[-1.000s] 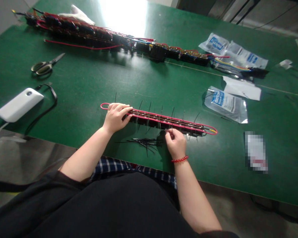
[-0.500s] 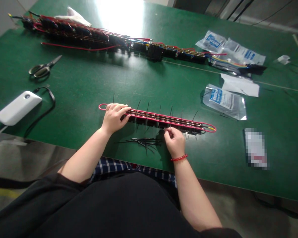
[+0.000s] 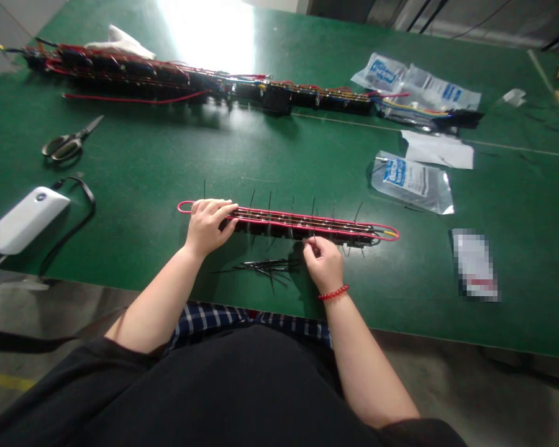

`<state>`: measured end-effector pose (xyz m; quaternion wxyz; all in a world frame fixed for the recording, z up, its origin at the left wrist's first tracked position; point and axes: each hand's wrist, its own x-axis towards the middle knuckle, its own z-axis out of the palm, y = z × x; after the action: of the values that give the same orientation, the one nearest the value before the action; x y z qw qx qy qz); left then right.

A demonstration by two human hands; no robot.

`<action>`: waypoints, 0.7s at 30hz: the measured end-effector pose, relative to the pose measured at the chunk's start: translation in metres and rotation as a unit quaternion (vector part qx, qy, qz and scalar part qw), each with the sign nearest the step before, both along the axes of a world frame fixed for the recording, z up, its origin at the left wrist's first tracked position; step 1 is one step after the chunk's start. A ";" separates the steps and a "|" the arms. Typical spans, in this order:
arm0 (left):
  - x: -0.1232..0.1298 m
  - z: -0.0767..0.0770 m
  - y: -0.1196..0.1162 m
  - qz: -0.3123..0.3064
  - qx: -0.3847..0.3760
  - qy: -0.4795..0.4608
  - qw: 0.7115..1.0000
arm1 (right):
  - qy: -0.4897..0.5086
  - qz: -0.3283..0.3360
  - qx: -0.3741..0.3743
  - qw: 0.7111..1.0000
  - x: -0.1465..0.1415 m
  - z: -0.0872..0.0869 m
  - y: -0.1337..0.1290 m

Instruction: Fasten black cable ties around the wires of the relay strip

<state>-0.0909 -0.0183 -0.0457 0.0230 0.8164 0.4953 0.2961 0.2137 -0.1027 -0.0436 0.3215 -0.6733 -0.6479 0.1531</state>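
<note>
Loose black cable ties (image 3: 265, 267) lie nearest on the green workbench (image 3: 400, 292), just below a red-looped wire harness (image 3: 345, 228) mid-table. Left hand (image 3: 207, 226) is spread, pressing the harness's left end; right hand (image 3: 323, 265) pinches an upright cable tie (image 3: 313, 214) at the strands. Farther out: scissors (image 3: 61, 146) toward the left edge — a longer harness (image 3: 130, 77) along the far edge.

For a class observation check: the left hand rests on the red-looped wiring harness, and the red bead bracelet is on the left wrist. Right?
No: the head view shows the red bead bracelet on the right wrist; the left hand does rest on the red-looped wiring harness.
</note>
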 end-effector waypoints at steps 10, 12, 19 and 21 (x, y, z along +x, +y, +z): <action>-0.001 0.000 0.000 0.000 -0.013 -0.002 1.000 | 0.004 0.001 -0.001 1.000 0.000 0.001 0.000; -0.001 0.000 0.000 -0.003 -0.004 -0.002 1.000 | 0.006 0.002 -0.001 1.000 0.000 0.001 -0.001; -0.001 -0.001 0.001 -0.002 -0.002 0.008 1.000 | 0.010 -0.001 -0.001 1.000 -0.001 0.001 -0.001; -0.001 0.000 0.001 -0.001 -0.006 0.008 1.000 | 0.009 -0.001 0.001 1.000 0.000 0.001 0.000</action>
<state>-0.0922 -0.0175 -0.0461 0.0237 0.8191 0.4964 0.2865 0.2133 -0.1032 -0.0426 0.3281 -0.6720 -0.6447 0.1588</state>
